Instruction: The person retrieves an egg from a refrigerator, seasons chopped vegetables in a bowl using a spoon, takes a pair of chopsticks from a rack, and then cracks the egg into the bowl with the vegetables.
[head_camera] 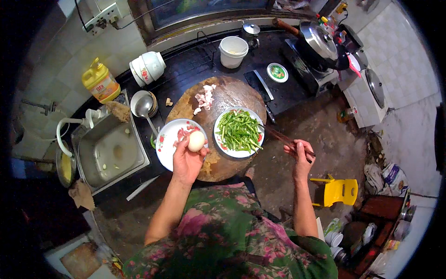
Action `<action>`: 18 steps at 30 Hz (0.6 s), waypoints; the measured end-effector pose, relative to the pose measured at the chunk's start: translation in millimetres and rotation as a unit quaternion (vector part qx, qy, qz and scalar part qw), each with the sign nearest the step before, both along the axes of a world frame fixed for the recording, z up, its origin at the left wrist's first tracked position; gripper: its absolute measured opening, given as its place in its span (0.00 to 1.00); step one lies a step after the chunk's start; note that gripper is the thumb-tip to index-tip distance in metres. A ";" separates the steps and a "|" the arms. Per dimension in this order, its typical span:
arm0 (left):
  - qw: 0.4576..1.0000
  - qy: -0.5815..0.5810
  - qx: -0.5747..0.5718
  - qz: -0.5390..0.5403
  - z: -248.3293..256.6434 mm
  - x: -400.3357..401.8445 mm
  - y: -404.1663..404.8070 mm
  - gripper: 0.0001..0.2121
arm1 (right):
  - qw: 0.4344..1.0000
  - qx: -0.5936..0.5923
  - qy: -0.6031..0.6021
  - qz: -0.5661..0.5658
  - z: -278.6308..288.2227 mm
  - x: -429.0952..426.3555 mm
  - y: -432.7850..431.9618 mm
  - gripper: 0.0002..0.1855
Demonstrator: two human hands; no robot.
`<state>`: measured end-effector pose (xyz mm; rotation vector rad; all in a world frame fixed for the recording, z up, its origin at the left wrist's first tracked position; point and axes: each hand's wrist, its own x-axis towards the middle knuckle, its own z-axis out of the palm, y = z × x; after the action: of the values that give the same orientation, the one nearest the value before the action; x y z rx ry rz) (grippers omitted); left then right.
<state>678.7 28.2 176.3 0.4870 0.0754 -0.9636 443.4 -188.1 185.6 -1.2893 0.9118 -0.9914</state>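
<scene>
In my left hand (188,162) is a pale egg (196,141), held over a white floral plate (167,146). Pieces of reddish raw meat (183,133) lie on that plate, partly hidden by the hand and egg. My right hand (301,153) grips dark chopsticks (282,138), whose tips reach the rim of a second plate (240,153). Sliced green peppers (237,130) are heaped on this plate. Both plates rest on a round wooden chopping board (240,90), together with a pile of pale, fatty meat pieces (205,97).
A cleaver (259,84) lies beyond the board's right side. At left are a steel sink (113,157), a bowl with a ladle (143,105) and stacked bowls (148,68). A lidded wok (318,43) stands on the stove; a yellow chair (339,192) is on the floor.
</scene>
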 end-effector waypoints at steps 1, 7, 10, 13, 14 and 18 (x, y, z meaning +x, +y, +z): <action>1.000 -0.001 -0.001 -0.002 -2.8 1.6 0.9 0.14 | 1.000 -0.020 0.008 0.002 2.9 -3.9 0.0 0.10; 1.000 0.007 0.016 -0.003 -7.3 -2.3 -4.5 0.14 | 1.000 -0.006 -0.024 0.015 2.2 6.2 -8.0 0.10; 0.999 0.009 0.039 0.009 0.0 -5.8 -8.8 0.14 | 0.997 0.036 -0.042 0.044 -30.9 16.5 -15.4 0.11; 0.999 0.004 0.031 0.010 -1.2 -3.8 -5.9 0.15 | 0.998 0.035 -0.050 0.024 -30.5 14.2 -12.5 0.11; 1.000 0.002 0.023 0.007 -2.9 -3.4 -3.4 0.15 | 0.998 0.035 -0.041 0.026 -23.4 11.2 -11.4 0.11; 0.999 0.006 0.039 0.035 -3.0 -4.8 0.8 0.16 | 0.997 0.063 -0.046 0.022 -11.8 6.5 -14.1 0.11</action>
<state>673.9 29.0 173.3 0.5469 0.1395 -0.8978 449.9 -202.2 173.7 -1.1439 0.8577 -0.9360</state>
